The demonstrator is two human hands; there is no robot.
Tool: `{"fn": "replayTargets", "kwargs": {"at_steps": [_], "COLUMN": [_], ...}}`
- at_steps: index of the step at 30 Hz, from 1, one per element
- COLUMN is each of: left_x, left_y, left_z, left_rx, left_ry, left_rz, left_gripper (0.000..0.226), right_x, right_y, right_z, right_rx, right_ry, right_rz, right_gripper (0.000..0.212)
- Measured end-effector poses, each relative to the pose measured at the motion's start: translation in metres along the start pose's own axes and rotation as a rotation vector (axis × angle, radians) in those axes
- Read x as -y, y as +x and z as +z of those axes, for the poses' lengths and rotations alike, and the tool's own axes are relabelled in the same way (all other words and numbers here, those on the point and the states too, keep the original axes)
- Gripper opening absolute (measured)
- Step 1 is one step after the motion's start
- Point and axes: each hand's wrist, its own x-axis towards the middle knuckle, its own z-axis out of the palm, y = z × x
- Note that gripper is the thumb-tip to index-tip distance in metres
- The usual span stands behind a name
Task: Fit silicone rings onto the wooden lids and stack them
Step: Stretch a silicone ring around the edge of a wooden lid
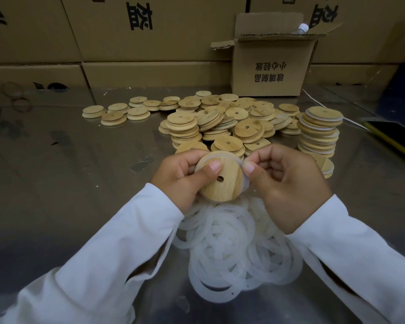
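Observation:
A round wooden lid (222, 183) with a small centre hole is held up over the table. My left hand (180, 176) grips its left side, thumb pressed on the face. My right hand (288, 183) pinches a translucent silicone ring (243, 183) at the lid's right rim; the ring wraps part of the edge. A heap of loose white silicone rings (234, 249) lies below my hands. A stack of ringed lids (319, 132) stands at the right. A pile of bare wooden lids (220, 120) spreads behind my hands.
The work surface is a shiny metal table (68, 171). An open cardboard box (269, 64) stands at the back with a bottle cap showing inside. Large cartons (126, 31) wall off the rear. A yellow-edged dark object (393, 136) lies far right.

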Motion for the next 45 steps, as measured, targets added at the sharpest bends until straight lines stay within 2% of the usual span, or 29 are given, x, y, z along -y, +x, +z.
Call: {"fn": "replayTargets", "kwargs": {"at_steps": [7,14,19,29,41,45], "left_x": [0.0,0.003,0.007,0.009,0.009,0.009], "left_y": [0.0,0.001,0.002,0.003,0.005,0.006], "left_z": [0.002,0.0,0.004,0.005,0.003,0.001], "left_rx": [-0.033,-0.023,-0.068,-0.105,-0.069,-0.101], "left_ry": [-0.073,-0.05,-0.141,-0.147,-0.261,-0.271], "left_rz": [-0.053,-0.051,-0.07,-0.052,-0.079,-0.095], "left_gripper": [0.035,0.036,0.029,0.03,0.03,0.014], "right_x": [0.002,-0.001,-0.002,-0.002,-0.004,-0.007], "right_y": [0.001,-0.001,-0.002,0.001,0.001,0.002], "right_z": [-0.001,-0.002,0.003,-0.001,-0.002,-0.002], "right_rx": [0.004,-0.037,-0.061,0.067,0.047,0.019], "right_ry": [0.026,0.086,0.15,0.268,0.248,0.333], "right_rz": [0.01,0.02,0.056,0.144,0.123,0.19], "right_gripper": [0.019,0.019,0.006,0.021,0.021,0.017]}}
